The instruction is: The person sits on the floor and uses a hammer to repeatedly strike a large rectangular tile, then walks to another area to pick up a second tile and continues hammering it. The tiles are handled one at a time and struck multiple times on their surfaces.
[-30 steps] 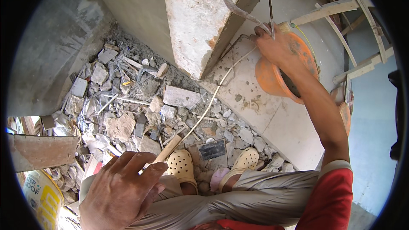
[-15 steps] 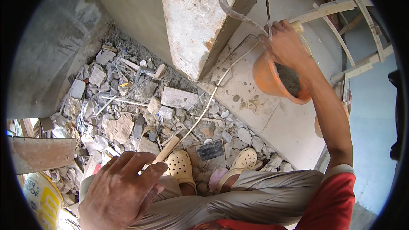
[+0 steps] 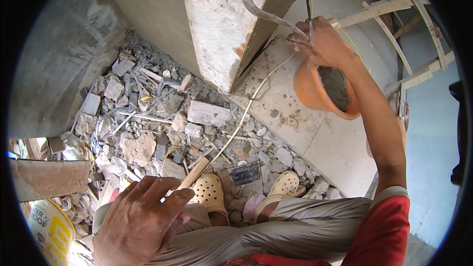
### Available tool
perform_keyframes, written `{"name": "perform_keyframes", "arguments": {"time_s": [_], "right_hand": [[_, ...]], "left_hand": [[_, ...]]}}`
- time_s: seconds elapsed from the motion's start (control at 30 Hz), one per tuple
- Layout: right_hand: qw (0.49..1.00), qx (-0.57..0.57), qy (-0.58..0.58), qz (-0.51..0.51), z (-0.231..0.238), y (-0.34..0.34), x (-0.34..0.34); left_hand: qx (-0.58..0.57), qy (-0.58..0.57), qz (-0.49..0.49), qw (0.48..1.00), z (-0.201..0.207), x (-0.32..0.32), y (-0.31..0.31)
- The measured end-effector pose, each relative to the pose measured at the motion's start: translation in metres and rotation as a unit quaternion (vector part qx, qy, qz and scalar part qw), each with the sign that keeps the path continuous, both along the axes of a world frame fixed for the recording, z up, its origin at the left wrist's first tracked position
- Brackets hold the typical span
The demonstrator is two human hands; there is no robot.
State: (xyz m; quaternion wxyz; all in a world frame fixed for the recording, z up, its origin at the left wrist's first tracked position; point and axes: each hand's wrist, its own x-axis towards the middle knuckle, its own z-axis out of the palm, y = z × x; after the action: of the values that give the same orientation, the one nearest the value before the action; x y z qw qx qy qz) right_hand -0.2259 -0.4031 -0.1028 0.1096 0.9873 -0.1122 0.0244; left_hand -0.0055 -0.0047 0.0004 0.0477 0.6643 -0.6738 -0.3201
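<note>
Where the ground falls away at far left, a white pail with yellow markings (image 3: 49, 231) stands below a worn board (image 3: 51, 180), both at the edge of the rubble (image 3: 140, 148): broken masonry, slats, torn plastic. Next along, the left hand (image 3: 140, 221) lies over the bent left leg, fingers loosely curled, thumb a little apart; the knee probably props it. A wooden stick (image 3: 197, 170) runs out from behind the forefinger and thumb toward the debris; cannot tell whether it is gripped or merely passes beneath. Two cream clogs (image 3: 209, 192) sit apart on the uneven fill, likely for a steadier base. A pale cable (image 3: 241, 120) crosses from near the stick to the right, past the foot of a concrete pillar (image 3: 221, 19), slack enough to bend over the step of the pale floor (image 3: 318, 140). A thicker grey cable (image 3: 251, 2) hangs in front of the pillar and ends at the right hand (image 3: 325, 44), its arm stretched far forward. That hand is bent, fingers bunched by the cable end; the grip itself is hidden, so cannot tell what, if anything, is pinched. Just below it, on the pale floor, the orange bucket (image 3: 305, 86) leans with its mouth toward the person, which seems to leave the grey mix (image 3: 335, 86) within easy reach. Beyond, at far right, a slatted wooden frame (image 3: 421, 34) stands by a pale blue wall (image 3: 428, 167).
</note>
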Motion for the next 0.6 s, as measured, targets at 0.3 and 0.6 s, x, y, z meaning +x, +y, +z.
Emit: {"name": "perform_keyframes", "arguments": {"time_s": [0.3,0.6], "right_hand": [[0.997,0.075,-0.009,-0.001,0.033,-0.003,-0.026],[1.0,0.028,0.009,0.003,-0.028,0.008,-0.009]], "left_hand": [[0.003,0.002,0.002,1.0,0.002,0.0,-0.003],[0.006,0.001,0.001,1.0,0.004,-0.005,-0.003]]}}
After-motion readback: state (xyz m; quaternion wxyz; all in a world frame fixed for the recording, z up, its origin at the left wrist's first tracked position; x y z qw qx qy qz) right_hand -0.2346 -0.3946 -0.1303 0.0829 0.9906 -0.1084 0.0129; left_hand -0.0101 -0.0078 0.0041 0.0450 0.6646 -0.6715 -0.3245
